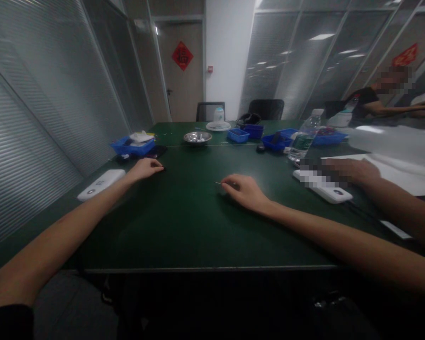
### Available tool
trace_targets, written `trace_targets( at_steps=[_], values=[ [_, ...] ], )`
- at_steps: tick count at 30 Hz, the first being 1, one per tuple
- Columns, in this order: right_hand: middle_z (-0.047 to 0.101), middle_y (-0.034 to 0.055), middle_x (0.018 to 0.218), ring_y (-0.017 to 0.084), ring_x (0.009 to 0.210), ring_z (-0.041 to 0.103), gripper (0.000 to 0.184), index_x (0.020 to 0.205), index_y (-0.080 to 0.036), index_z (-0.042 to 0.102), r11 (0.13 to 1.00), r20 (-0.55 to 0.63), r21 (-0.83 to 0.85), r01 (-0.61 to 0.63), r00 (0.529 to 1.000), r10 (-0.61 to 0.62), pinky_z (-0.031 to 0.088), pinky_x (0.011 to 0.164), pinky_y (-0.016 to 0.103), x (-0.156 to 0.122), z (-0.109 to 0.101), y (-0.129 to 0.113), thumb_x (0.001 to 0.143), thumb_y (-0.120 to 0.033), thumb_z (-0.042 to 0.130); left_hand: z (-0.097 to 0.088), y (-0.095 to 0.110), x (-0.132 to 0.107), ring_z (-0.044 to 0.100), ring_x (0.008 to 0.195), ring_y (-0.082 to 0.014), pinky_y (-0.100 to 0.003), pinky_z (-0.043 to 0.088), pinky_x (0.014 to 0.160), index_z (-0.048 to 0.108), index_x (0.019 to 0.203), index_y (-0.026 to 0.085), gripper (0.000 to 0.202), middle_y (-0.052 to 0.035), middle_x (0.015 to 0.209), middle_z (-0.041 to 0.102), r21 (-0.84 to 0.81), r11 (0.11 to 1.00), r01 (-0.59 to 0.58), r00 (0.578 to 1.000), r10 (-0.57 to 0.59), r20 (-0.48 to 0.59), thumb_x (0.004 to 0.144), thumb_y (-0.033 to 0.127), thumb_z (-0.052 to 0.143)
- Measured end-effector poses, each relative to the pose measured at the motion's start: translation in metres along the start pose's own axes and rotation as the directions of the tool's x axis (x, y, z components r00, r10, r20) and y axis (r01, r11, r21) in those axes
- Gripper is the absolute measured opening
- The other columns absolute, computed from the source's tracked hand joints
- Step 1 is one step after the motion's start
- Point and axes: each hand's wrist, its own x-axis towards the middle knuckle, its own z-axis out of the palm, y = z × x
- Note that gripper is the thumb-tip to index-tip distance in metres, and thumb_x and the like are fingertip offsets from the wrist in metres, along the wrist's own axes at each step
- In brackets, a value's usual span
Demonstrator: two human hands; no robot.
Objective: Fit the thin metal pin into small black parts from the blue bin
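Note:
Over the left part of the green table [184, 222], my left hand [146, 168] is closed in a pinch. A tiny dark speck shows at its fingertips, too small to name. Further right, my right hand [243, 190] has its thumb and forefinger pressed together on a thin pale stick [218, 183], whose tip points left. Its other fingers are curled under and partly hidden. Bare tabletop lies between my two hands, which are well apart. Beside my left forearm lies a white oblong device [102, 183].
A steel bowl [197, 138] with small white things stands beyond my hands. Blue baskets [132, 145] sit left and farther back. At right are a water bottle [306, 134], another white device [322, 188] and another person's hand [356, 172]. Someone sits at far right.

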Motion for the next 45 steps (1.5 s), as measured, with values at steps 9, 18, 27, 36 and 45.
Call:
trace_targets(
  at_steps=[9,18,27,36,45],
  values=[
    [0.074,0.0079,0.105,0.020,0.088,0.066,0.028,0.112,-0.019,0.075,1.000,0.013,-0.001,0.006,1.000,-0.006,0.052,0.077,0.033,0.000,0.000,0.002,0.103,-0.036,0.055,-0.016,-0.035,0.007,0.074,0.098,-0.0285,-0.036,0.055,0.090,0.082,0.100,0.021,0.033,-0.0091,0.102,0.080,-0.058,0.991,0.119,0.990,-0.123,-0.071,0.073,0.041,0.081],
    [0.074,0.0078,0.104,0.020,0.087,0.067,0.027,0.111,-0.019,0.075,1.000,0.019,0.002,0.008,1.000,-0.008,0.052,0.074,0.032,-0.001,-0.001,0.000,0.103,-0.036,0.055,-0.017,-0.028,-0.008,0.070,0.106,-0.0357,-0.049,0.051,0.104,0.084,0.089,0.024,0.020,-0.0104,0.105,0.078,0.194,0.977,-0.083,0.966,0.126,-0.224,0.082,0.032,0.067],
    [0.074,0.0080,0.104,0.020,0.087,0.067,0.027,0.112,-0.019,0.075,1.000,0.027,-0.003,0.015,1.000,-0.015,0.051,0.075,0.032,0.000,-0.001,0.001,0.103,-0.036,0.055,-0.021,-0.020,-0.009,0.071,0.102,-0.0345,-0.048,0.052,0.101,0.082,0.084,0.024,0.014,-0.0090,0.095,0.080,0.136,0.990,0.027,0.965,0.009,-0.261,0.077,0.033,0.074],
    [0.074,0.0072,0.104,0.019,0.086,0.066,0.026,0.113,-0.019,0.075,1.000,0.033,-0.003,0.025,0.999,-0.025,0.050,0.075,0.032,0.000,0.000,0.000,0.103,-0.035,0.056,-0.025,-0.027,-0.010,0.074,0.094,-0.0308,-0.041,0.055,0.093,0.083,0.087,0.022,0.023,-0.0075,0.092,0.081,-0.037,0.988,0.148,0.963,-0.153,-0.223,0.072,0.039,0.080],
    [0.072,0.0069,0.109,0.019,0.089,0.065,0.026,0.116,-0.021,0.073,0.995,0.058,-0.028,0.095,0.994,-0.093,0.049,0.076,0.032,-0.001,0.001,0.002,0.103,-0.037,0.057,-0.005,0.023,-0.021,0.072,0.107,-0.0318,-0.044,0.054,0.100,0.084,0.104,0.027,0.030,-0.0070,0.113,0.079,-0.146,0.986,-0.078,0.995,0.068,-0.069,0.080,0.044,0.078]
  ],
)
